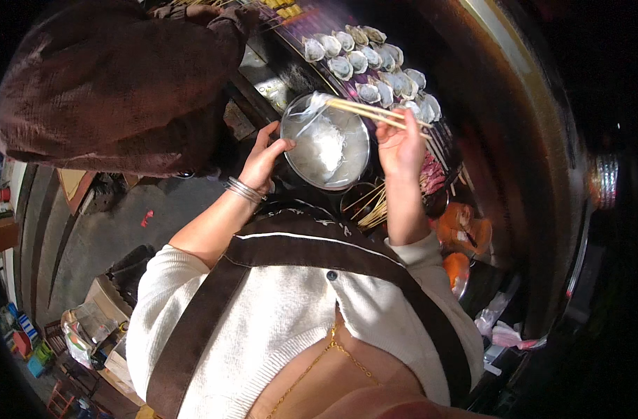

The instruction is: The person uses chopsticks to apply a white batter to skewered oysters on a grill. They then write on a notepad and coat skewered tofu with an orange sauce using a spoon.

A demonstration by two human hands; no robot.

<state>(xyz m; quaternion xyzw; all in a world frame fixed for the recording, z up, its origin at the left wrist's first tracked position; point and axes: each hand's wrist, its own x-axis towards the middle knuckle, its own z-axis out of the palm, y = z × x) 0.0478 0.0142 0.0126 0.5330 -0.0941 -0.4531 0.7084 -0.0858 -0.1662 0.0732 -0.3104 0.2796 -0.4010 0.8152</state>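
Note:
My left hand grips the left rim of a round metal bowl, thumb over the edge. White glass noodles lie in the middle of the bowl, brightly lit. In my right hand is a pair of wooden chopsticks, pointing left across the bowl's far side. A clump of noodles hangs at their tips, over the far rim. Beyond the bowl, several opened oysters sit in rows on a smoky grill, the closest ones just past my right hand.
Skewered meat and a bundle of bamboo skewers lie close to my right forearm. Orange containers stand further right. A person in dark clothing is at the left, beside the grill. Yellow food pieces lie at the grill's far end.

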